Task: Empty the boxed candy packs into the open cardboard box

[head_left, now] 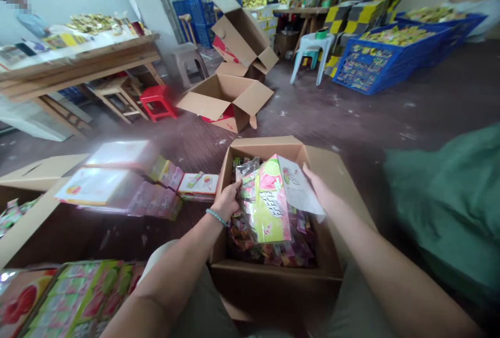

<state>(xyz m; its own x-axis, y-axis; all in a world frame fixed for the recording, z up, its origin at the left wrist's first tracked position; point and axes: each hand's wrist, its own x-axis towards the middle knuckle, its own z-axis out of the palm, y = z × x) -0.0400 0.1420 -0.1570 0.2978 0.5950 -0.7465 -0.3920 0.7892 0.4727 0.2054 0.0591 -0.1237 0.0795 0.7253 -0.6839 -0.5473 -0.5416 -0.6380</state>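
An open cardboard box [273, 280] stands on the floor between my knees, holding several bright candy packets. Above it I hold a clear-wrapped bag of sweets with a green and pink label [269, 202]. My left hand [226, 200], with a beaded band on the wrist, is closed on the bag's left side. My right hand [318, 187] grips its right side, partly hidden behind the white back of the wrapper.
Flat packs of the same sweets [117, 182] lie on a carton to my left, with more packs [66, 296] at the lower left. Empty open cartons [226, 101] lie ahead on the floor. A green sack [449, 202] sits right, a blue crate [375, 62] beyond.
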